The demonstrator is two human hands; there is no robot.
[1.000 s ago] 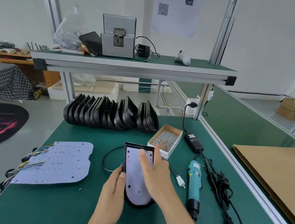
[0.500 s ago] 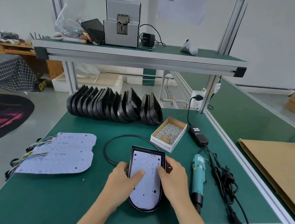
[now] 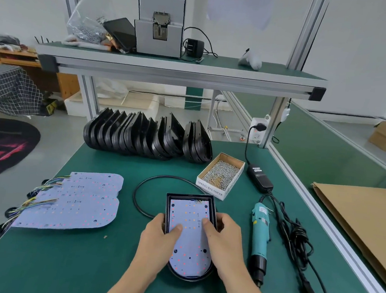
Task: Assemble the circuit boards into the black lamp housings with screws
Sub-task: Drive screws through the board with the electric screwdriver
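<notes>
Near the desk's front edge, both hands — left hand, right hand — gripped the black plastic lamp housing, thumbs pressing the seated pale LED circuit board down; no screws looked driven, and the teal electric screwdriver, the cardboard box of silver screws, the row of spare black housings and the stack of loose boards remained.

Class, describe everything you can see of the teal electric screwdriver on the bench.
The electric screwdriver has a teal plastic-looking body with a white label near its upper end and a black collar at the tip end. It lies flat on the green bench, tip toward the person, right of the right hand, untouched. A black cable runs from its far end.
</notes>
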